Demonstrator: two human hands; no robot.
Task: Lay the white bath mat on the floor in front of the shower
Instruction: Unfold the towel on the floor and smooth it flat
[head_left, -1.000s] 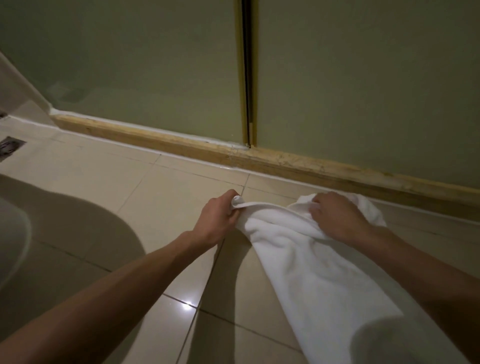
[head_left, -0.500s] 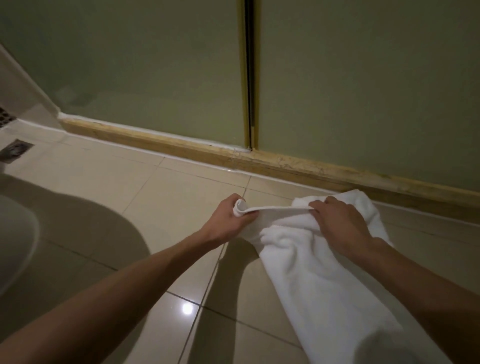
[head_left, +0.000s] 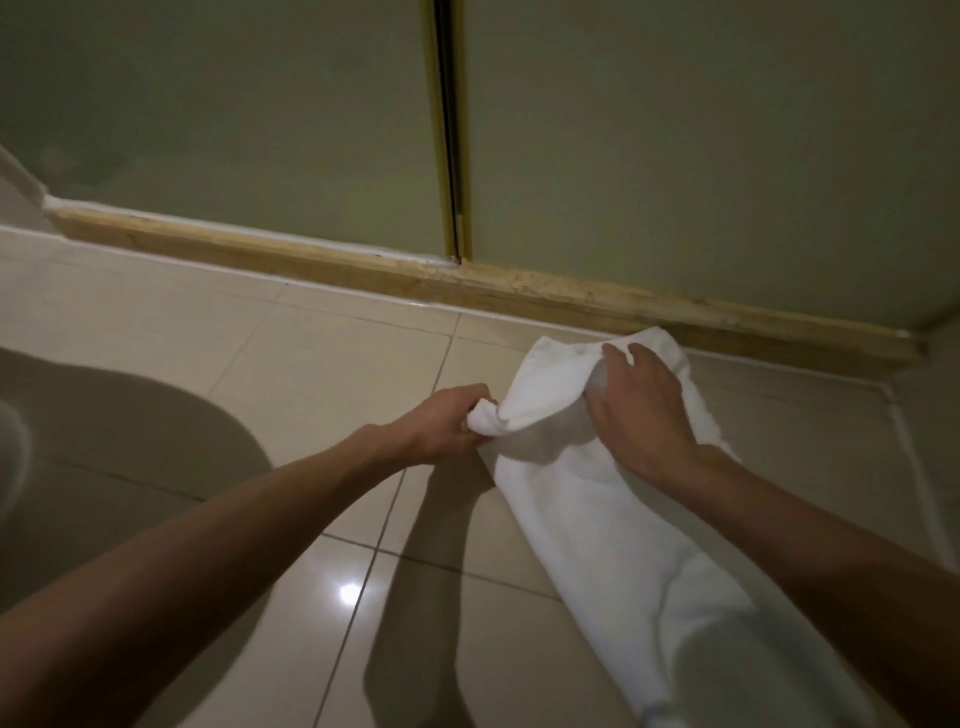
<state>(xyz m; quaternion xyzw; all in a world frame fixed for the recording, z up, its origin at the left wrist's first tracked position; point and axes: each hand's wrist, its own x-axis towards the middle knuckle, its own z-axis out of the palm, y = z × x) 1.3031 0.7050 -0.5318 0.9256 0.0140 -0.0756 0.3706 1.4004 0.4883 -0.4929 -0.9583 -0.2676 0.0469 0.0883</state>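
**White mat half-unfolded at the shower threshold**

White terry cloth, the bath mat (head_left: 613, 525), lies in a long folded strip on the beige tiled floor (head_left: 322, 374). It runs from the lower right of the view up toward the wooden threshold (head_left: 545, 299) under the shower doors (head_left: 249, 114). Its far end lies just short of that threshold, to the right of the gap where the two frosted panels meet at a brass-coloured frame (head_left: 451, 130).

The left hand (head_left: 449, 423) is closed around a bunched corner of the mat, pinching it between thumb and fingers and holding it slightly off the tiles. From that corner a flap of the cloth stretches up and to the right, raised clear of the layer beneath it. The right hand (head_left: 636, 410) rests on the mat's far end with its fingers curled over the lifted edge; whether it actually grips the fabric or only presses on it cannot be told. The two hands are apart, with the raised flap spanning between them.

Both forearms are bare. Their shadows fall on the glossy tiles, where a small bright reflection (head_left: 349, 592) shows beside a grout line. A rounded pale shape (head_left: 13, 457) sits at the left edge, too cropped to identify.
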